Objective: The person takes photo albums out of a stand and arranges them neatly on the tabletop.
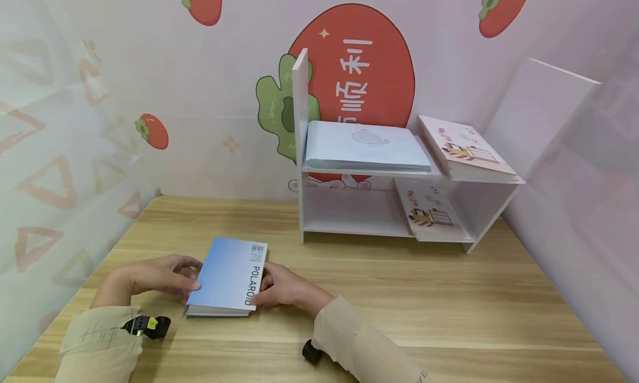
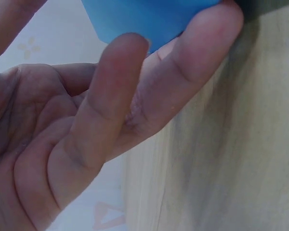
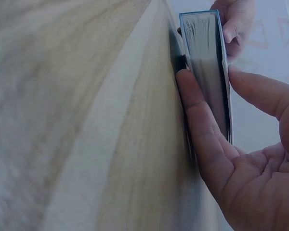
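Between both hands is a thick photo album (image 1: 227,275) with a cover fading from blue to white and "POLAROID" printed along its right side. My left hand (image 1: 167,275) grips its left edge, the thumb on the cover. In the left wrist view, fingers (image 2: 197,53) reach under the album's blue corner (image 2: 144,19). On the opposite edge, my right hand (image 1: 287,287) pinches the album near its lower right corner. The right wrist view shows the page edges (image 3: 204,62), with the right thumb (image 3: 260,94) on one cover and fingers on the other, close over the table.
A white two-tier shelf (image 1: 359,233) stands at the back of the wooden table (image 1: 424,294). On its upper tier lie a pale blue album (image 1: 366,144) and a pink album (image 1: 469,147). Another illustrated album (image 1: 431,211) lies on the lower tier. Printed cloth walls surround the table.
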`<state>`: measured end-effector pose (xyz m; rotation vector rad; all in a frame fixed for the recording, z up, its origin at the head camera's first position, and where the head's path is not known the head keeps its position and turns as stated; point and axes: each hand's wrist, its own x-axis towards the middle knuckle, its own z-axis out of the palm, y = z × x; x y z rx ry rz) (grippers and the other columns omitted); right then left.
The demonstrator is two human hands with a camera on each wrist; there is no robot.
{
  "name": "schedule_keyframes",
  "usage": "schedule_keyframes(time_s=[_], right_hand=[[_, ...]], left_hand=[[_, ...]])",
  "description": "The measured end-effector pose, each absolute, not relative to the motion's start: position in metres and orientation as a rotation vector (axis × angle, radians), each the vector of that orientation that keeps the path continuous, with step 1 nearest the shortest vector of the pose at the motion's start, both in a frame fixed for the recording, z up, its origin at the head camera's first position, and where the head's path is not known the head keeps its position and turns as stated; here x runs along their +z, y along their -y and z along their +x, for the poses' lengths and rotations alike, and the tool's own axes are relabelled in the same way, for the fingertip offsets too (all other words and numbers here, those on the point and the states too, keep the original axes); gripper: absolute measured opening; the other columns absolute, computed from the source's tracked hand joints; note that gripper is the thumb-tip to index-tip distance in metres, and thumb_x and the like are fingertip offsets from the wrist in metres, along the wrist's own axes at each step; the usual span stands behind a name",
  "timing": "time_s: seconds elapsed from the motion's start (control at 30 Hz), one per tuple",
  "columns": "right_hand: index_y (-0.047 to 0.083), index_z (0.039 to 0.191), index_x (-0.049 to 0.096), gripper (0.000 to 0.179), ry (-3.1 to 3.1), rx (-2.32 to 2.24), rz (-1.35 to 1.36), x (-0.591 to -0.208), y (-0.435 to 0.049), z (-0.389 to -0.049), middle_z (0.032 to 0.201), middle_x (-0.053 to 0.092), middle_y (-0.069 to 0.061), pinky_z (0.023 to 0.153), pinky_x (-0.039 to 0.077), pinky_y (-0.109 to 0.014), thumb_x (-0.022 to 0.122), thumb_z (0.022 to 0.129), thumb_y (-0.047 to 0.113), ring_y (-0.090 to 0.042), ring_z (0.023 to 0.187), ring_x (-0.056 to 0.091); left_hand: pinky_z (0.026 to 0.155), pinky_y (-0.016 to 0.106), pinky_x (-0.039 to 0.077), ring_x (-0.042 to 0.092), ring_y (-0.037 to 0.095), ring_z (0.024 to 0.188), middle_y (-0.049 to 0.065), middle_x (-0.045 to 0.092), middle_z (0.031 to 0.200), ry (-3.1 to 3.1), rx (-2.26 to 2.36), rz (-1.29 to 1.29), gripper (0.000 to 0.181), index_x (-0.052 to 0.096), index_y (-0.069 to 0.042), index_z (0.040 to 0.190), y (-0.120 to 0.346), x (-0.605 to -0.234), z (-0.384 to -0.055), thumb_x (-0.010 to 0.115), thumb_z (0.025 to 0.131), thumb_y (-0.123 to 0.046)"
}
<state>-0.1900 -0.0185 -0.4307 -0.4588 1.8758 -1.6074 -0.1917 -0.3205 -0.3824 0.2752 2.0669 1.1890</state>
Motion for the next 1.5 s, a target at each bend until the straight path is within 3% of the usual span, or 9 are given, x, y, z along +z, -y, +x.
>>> schedule_keyframes(time_s=[0.2,0.9,1.17,1.5], right_hand=[[0.004,0.139,0.043,0.065,-1.886,-1.583,-0.448,-0.4316,0.017,-0.1904,0.072,0.061,-0.004,0.058,0.048,-0.02,0.072,0.082,-0.01,-0.011,0.063,0.057],[0.004,0.138,0.045,0.064,-1.906,-1.586,-0.392,-0.4277,0.0197,-0.1886,0.07,0.059,-0.003,0.065,0.059,-0.028,0.07,0.082,-0.014,-0.011,0.064,0.058],[0.004,0.138,0.046,0.064,-1.895,-1.606,-0.376,-0.4283,0.0202,-0.1882,0.07,0.059,-0.003,0.065,0.059,-0.028,0.07,0.081,-0.015,-0.011,0.064,0.059],[0.004,0.142,0.042,0.067,-1.873,-1.595,-0.34,-0.4239,0.0184,-0.1873,0.07,0.061,-0.003,0.059,0.053,-0.024,0.071,0.083,-0.01,-0.012,0.062,0.062]], left_hand=[[0.086,0.034,0.057,0.067,0.025,0.092,0.017,0.057,0.116,-2.069,1.197,0.278,0.086,0.015,0.023,0.145,0.3196,-0.3824,-0.19,0.068,0.094,-0.022],[0.091,0.038,0.057,0.066,0.02,0.097,0.013,0.057,0.11,-2.196,1.063,0.356,0.078,0.03,0.025,0.14,0.3153,-0.3757,-0.1901,0.071,0.091,-0.021],[0.084,0.027,0.056,0.064,0.014,0.091,0.01,0.057,0.103,-2.185,1.079,0.417,0.07,0.039,0.023,0.137,0.3148,-0.3777,-0.1918,0.07,0.092,-0.019],[0.083,0.028,0.056,0.066,0.02,0.091,0.014,0.059,0.109,-2.204,1.083,0.369,0.076,0.032,0.026,0.139,0.3137,-0.3782,-0.1895,0.071,0.091,-0.019]])
